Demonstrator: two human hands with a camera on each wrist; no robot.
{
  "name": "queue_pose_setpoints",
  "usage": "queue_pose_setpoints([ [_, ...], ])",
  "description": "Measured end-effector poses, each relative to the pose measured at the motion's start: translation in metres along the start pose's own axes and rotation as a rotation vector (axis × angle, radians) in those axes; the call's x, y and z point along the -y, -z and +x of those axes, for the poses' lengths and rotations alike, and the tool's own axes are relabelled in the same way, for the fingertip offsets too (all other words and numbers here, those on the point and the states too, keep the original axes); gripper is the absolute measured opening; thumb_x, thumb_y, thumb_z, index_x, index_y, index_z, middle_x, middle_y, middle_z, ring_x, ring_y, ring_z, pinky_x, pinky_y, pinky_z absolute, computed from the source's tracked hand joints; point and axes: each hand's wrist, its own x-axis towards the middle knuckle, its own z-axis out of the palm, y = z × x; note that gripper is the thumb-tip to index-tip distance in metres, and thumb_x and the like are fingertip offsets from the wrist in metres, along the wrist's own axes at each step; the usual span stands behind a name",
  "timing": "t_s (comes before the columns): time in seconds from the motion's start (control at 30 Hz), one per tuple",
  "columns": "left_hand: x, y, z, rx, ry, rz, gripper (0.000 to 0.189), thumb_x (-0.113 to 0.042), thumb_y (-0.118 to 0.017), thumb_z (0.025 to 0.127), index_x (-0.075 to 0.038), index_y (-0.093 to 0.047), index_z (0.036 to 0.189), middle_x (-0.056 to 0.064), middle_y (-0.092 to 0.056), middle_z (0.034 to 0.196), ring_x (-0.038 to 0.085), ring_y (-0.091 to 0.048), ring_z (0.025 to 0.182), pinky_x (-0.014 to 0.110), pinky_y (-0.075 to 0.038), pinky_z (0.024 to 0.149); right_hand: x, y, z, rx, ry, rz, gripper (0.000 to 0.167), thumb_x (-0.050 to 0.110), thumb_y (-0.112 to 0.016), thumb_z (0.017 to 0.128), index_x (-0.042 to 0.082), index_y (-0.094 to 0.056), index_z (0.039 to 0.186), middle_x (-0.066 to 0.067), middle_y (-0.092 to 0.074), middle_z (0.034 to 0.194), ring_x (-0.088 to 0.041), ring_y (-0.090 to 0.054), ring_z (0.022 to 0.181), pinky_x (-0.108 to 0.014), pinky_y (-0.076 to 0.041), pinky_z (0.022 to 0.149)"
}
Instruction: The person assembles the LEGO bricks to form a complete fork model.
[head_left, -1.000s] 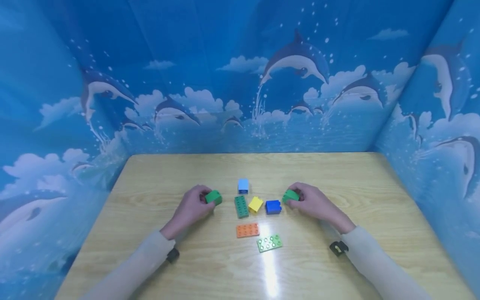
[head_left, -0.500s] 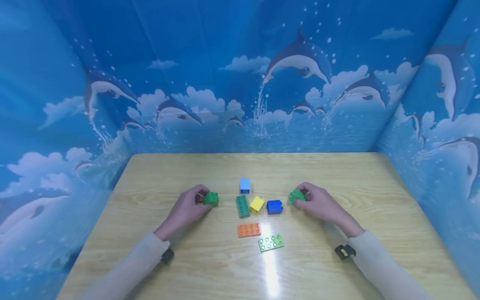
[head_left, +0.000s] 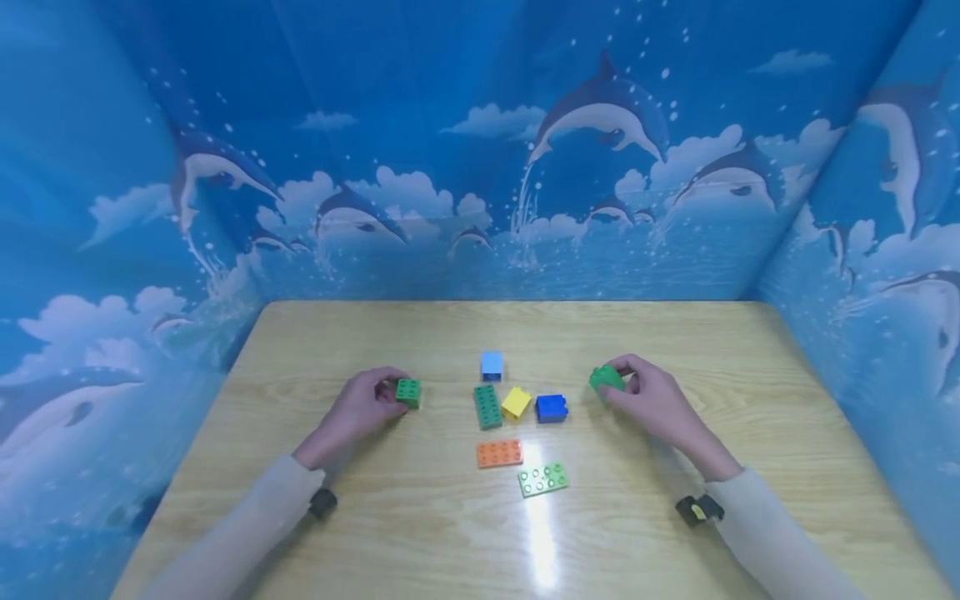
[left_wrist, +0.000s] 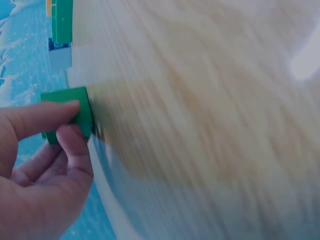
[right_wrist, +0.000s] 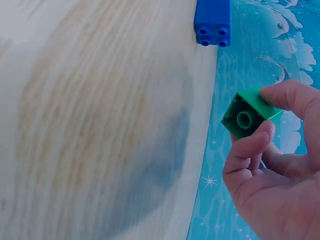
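My left hand pinches a green toy brick at the left of the table, studs facing up. In the left wrist view, thumb and fingers grip that green brick close over the wood. On the other side, my right hand holds a second green brick, tilted. The right wrist view shows the hollow underside of this brick between thumb and fingertips. Nearest to the right hand lies a dark blue brick. A long dark green brick is the closest to the left hand.
Mid-table are a yellow brick and a light blue brick. Nearer to me lie a flat orange brick and a flat light green one. Dolphin-printed blue curtains border the wooden table at back and sides.
My left hand has moved left and turned its green brick studs up. The right hand has drawn its green brick to the right, away from the dark blue one, and tilted it.
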Motion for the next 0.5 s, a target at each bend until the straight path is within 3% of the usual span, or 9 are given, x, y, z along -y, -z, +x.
queue_pose_setpoints([
  [0.27,0.008,0.006,0.003,0.055,-0.005,-0.07,0.048,-0.007,-0.085,0.095,-0.007,-0.067,0.14,0.009,-0.07,0.11,0.025,-0.066,0.096,0.04,-0.056,0.082,0.005,0.005,-0.002,-0.059,0.021,0.021,0.048,0.025,-0.079,0.102,0.0,-0.062,0.14,-0.008,-0.063,0.087,-0.024,-0.058,0.078,-0.03,-0.049,0.06],
  [0.5,0.011,0.006,0.007,0.093,-0.02,-0.133,0.048,-0.009,-0.085,0.096,-0.007,-0.067,0.14,0.008,-0.071,0.113,0.025,-0.067,0.099,0.041,-0.058,0.086,0.01,-0.005,-0.003,-0.074,0.079,0.081,0.049,0.018,-0.081,0.1,-0.001,-0.062,0.141,-0.013,-0.068,0.111,-0.024,-0.065,0.09,-0.027,-0.057,0.07],
])
